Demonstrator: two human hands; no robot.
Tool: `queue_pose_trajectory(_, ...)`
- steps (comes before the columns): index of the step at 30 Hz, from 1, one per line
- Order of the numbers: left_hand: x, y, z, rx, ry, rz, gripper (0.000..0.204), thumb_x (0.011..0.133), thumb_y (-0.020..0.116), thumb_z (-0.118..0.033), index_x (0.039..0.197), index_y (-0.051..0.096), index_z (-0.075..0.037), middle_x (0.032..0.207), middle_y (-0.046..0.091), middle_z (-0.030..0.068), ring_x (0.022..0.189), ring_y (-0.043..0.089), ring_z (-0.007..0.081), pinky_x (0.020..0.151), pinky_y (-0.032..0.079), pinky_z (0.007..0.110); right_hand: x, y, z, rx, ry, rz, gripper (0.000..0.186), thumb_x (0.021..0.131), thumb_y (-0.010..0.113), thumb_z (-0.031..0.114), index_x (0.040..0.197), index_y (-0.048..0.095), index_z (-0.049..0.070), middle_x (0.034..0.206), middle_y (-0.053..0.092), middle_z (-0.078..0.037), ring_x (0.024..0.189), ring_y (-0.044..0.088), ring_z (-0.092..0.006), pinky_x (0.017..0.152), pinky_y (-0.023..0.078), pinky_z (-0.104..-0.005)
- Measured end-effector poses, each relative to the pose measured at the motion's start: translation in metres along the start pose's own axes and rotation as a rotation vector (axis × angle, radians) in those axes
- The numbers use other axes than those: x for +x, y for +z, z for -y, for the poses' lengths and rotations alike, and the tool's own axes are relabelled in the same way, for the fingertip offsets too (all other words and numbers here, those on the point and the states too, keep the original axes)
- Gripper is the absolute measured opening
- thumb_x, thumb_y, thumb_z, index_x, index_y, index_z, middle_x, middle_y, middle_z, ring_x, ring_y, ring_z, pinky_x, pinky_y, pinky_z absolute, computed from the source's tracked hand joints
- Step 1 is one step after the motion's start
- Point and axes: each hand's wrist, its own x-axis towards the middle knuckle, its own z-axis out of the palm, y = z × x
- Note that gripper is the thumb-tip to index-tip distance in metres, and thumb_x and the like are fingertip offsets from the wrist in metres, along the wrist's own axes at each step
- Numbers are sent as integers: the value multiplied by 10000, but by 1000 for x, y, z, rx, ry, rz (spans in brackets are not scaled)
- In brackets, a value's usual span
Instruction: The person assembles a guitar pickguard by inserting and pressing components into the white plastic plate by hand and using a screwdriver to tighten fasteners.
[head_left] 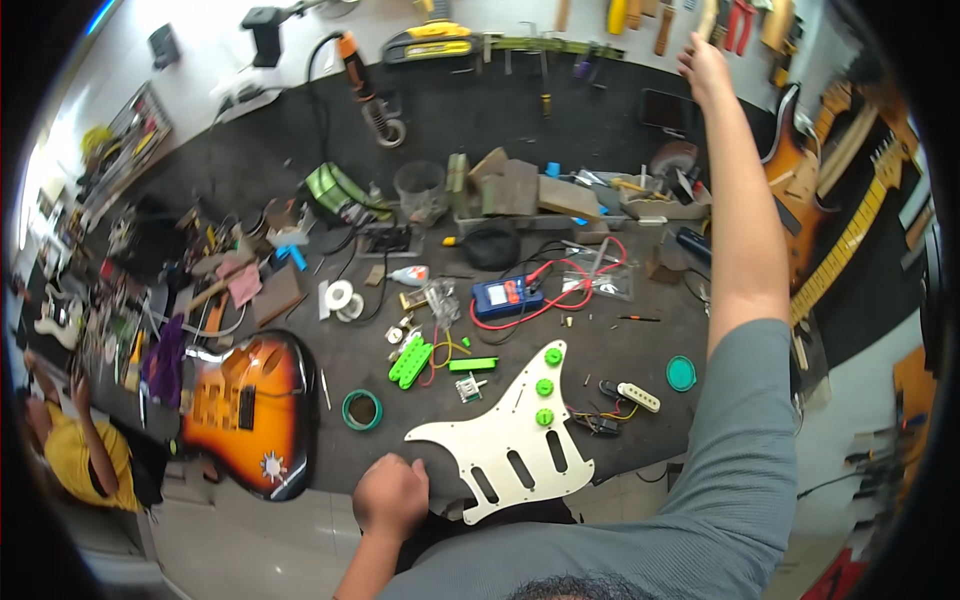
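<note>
My right arm stretches far up to the tool wall; my right hand (706, 75) has its fingers apart, just below a pale wooden handle (707, 20). Low at the table's front edge, my left hand (393, 496) is curled and slightly blurred; whatever its fingers hold, if anything, is hidden. To its right lies a cream guitar pickguard (440, 432) with green knobs (544, 387) and three pickup slots. Beyond it are green pickup covers (410, 361), a selector switch (470, 388) and a cream-topped pickup (638, 397) with coloured wires.
A sunburst guitar body (215, 385) lies at the left, near a person in yellow (95, 455). A blue multimeter (507, 296) with red leads, a solder spool (343, 300) and a round teal container (361, 410) sit mid-table. Guitars (795, 190) stand at the right.
</note>
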Motion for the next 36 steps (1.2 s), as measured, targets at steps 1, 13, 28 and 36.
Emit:
queue_pose_trajectory(1,0,-2,-1,6,12,-6,383,851,838,-28,719,483,-87,703,513,111,596,548,350,538,434,466,-3,5,-2,64,59,48,557,1131,696,406,1456,621,-41,1334,691,-155,1074,731,-256,793,624,-384)
queue_pose_trajectory(13,0,-10,-3,26,11,-32,387,846,863,-68,715,499,-93,712,529,88,618,590,321,556,476,443,-35,14,24,-199,46,99,568,1081,665,203,1592,584,-30,1586,615,-206,1297,715,-322,925,604,-344)
queue_pose_trajectory(28,-3,-20,-1,-150,-41,-7,267,937,845,-134,826,607,-85,778,602,84,681,663,305,612,533,425,-459,90,135,-672,-201,1175,237,1132,552,79,1289,723,31,942,714,-76,872,710,-207,819,578,-364)
queue_pose_trajectory(36,-4,-23,3,-273,-33,37,208,923,847,-55,891,642,-65,775,643,96,664,661,293,610,509,416,-466,77,143,-843,-320,1240,262,1115,649,187,1332,728,64,1235,799,-153,1091,778,-341,960,606,-453)
